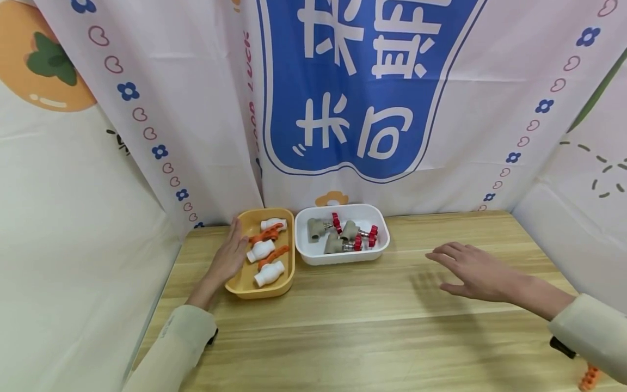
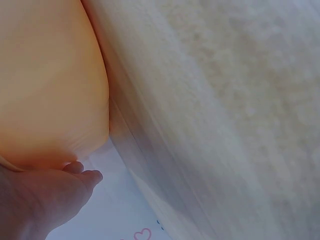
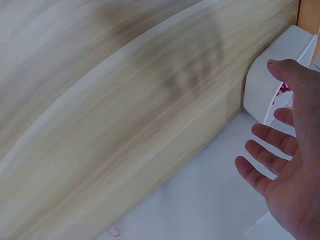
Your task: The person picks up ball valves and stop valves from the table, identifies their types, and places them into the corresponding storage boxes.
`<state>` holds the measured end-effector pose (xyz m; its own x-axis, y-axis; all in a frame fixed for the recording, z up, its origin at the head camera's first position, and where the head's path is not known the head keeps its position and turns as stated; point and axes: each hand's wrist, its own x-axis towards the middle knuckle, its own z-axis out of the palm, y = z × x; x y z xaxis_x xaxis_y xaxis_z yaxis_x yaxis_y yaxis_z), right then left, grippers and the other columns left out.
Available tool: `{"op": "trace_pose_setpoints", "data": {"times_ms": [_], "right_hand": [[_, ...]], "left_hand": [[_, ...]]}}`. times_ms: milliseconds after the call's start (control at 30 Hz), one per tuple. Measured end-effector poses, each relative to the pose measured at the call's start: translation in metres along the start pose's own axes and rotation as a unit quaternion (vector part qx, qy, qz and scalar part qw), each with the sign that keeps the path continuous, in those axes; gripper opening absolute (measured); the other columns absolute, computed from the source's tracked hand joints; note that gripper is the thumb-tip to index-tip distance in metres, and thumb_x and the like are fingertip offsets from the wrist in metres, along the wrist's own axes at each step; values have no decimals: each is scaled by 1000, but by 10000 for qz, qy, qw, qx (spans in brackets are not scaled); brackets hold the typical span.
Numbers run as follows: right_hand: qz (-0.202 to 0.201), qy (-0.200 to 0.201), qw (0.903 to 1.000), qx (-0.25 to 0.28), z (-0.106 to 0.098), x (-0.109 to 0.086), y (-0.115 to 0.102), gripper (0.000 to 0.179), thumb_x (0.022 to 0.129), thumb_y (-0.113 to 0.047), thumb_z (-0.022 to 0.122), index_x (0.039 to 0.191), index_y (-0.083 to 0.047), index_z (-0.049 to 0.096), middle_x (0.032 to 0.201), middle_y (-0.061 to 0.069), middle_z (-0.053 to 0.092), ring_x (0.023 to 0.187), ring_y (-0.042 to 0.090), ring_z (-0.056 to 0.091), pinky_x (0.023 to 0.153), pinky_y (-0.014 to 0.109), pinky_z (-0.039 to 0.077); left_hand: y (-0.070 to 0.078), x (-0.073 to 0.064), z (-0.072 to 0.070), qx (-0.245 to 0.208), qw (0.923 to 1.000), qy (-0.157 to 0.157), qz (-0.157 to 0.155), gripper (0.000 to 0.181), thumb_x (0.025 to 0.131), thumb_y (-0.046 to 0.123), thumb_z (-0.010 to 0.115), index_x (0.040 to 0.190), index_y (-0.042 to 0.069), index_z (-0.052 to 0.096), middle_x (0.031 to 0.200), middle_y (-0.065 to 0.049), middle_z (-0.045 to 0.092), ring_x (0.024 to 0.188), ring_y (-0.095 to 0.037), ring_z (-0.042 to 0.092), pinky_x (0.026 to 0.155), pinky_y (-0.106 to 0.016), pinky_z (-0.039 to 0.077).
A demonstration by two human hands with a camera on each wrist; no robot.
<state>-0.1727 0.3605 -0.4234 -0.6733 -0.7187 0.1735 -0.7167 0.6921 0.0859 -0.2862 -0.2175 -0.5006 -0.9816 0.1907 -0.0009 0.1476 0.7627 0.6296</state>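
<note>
My left hand [image 1: 229, 256] lies along the left side of a yellow tray [image 1: 290, 272], its straight fingers at the rim. In the left wrist view the tray's wall [image 2: 50, 85] fills the upper left, with fingertips below it. Inside the tray are white plastic valve bodies [image 1: 269, 273] and orange toothed pieces [image 1: 273, 256]. My right hand [image 1: 477, 275] hovers over the table at the right, fingers spread and holding nothing. The white tray [image 1: 308, 260] stands between the hands, nearer the left one, with several grey valves [image 1: 335, 244] with red handles in it.
The wood-grain table [image 1: 343, 326] backs onto a printed curtain [image 1: 196, 109] close behind both trays. Another orange piece [image 1: 589, 377] lies at the lower right, partly covered by the right sleeve [image 1: 592, 332]. White cloth [image 1: 63, 218] hangs along the left side.
</note>
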Motion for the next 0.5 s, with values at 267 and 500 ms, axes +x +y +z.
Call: {"op": "trace_pose_setpoints", "data": {"times_ms": [267,500], "right_hand": [[246,-105,9996,-54,4,-27,20,71,80,-31,93,138,-4,64,124,12,70,111,35,68,83,55,61],[616,-398,9973,-49,7,-50,41,69,82,-35,91,135,-1,66,121,16,71,106,37,70,81,54,61]], "left_hand": [[-1,0,-2,-30,10000,-30,0,70,116,45,15,167,6,-13,177,-14,-16,163,-38,-7,130,-61,3],[-1,0,-1,20,10000,7,8,69,116,43,15,167,5,-11,177,-15,-14,163,-39,-5,131,-59,5]]}}
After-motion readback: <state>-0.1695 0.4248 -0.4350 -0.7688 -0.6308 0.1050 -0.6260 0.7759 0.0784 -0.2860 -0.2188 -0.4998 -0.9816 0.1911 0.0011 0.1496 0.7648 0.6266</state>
